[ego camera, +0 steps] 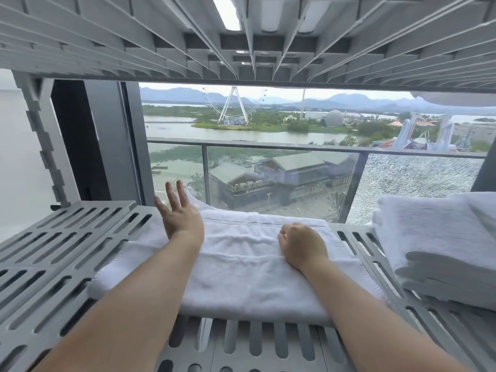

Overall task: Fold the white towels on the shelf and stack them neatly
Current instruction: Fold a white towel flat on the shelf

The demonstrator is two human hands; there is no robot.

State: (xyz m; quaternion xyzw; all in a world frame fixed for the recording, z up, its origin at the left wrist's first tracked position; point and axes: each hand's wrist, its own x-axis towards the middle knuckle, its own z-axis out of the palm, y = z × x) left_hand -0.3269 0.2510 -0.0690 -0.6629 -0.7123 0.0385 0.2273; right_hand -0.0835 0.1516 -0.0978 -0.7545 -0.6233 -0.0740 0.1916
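A white towel (pixel 239 267) lies folded into a long strip across the grey slotted shelf (pixel 61 253). My left hand (pixel 178 214) hovers over its far left part with fingers straight and spread, holding nothing. My right hand (pixel 302 245) rests on the towel's right half with fingers curled under; whether it grips the cloth is hidden. A stack of folded white towels (pixel 440 248) sits at the shelf's right end.
Another grey slotted shelf (pixel 241 38) hangs close overhead, with a white towel edge (pixel 456 99) showing at its right. A grey notched upright (pixel 45 146) stands at the left. Behind the shelf are a window and a glass balcony railing (pixel 295 149).
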